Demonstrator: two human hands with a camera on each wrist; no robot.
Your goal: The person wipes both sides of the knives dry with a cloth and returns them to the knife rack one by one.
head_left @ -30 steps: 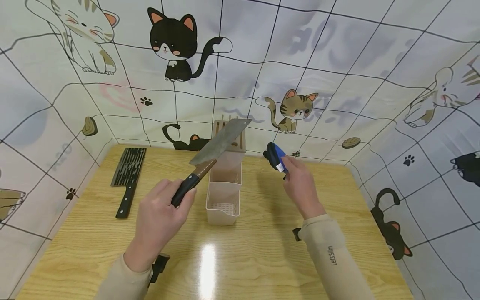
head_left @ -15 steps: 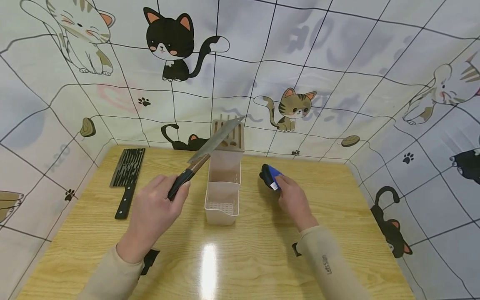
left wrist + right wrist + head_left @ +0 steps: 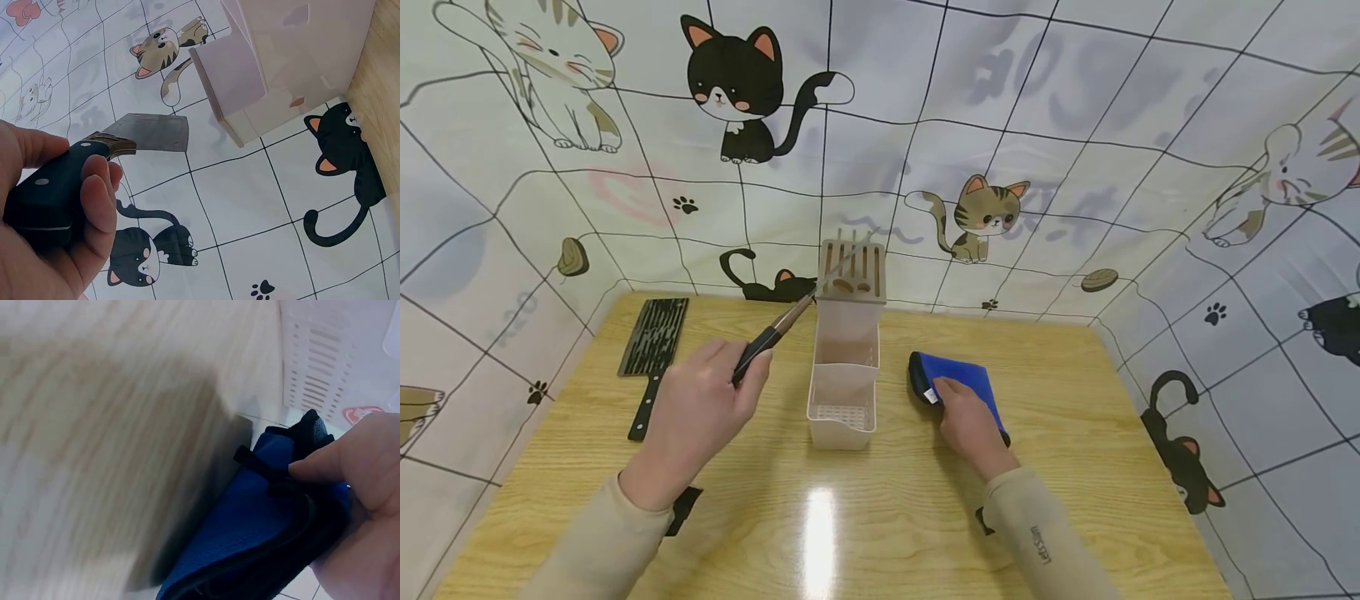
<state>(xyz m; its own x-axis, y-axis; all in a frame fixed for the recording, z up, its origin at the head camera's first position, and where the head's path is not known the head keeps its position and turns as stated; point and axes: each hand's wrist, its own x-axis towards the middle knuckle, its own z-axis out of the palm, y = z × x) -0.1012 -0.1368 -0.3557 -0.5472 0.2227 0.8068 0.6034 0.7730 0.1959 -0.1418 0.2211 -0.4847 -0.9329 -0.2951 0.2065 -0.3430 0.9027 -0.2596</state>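
My left hand (image 3: 700,421) grips the black and brown handle of a cleaver (image 3: 159,132), raised to the left of the pale knife holder (image 3: 842,435). Its broad grey blade points away from me and shows nearly edge-on in the head view, overlapping the holder's slotted top. To the holder's right, my right hand (image 3: 970,427) pinches a folded blue cloth (image 3: 958,373) with black edging and a small white tag. In the right wrist view my thumb presses on the cloth's dark edge, low over the wooden table.
A second cleaver (image 3: 655,337), black-patterned with a black handle, lies on the table (image 3: 910,517) at the left. The holder has stepped compartments and stands near the back wall. A cat-printed sheet (image 3: 880,150) surrounds the table on the back and sides.
My right hand has come down and nearer with the cloth, whose blue face now shows more fully. The left hand has shifted slightly left, turning the cleaver's blade from broadside to edge-on.
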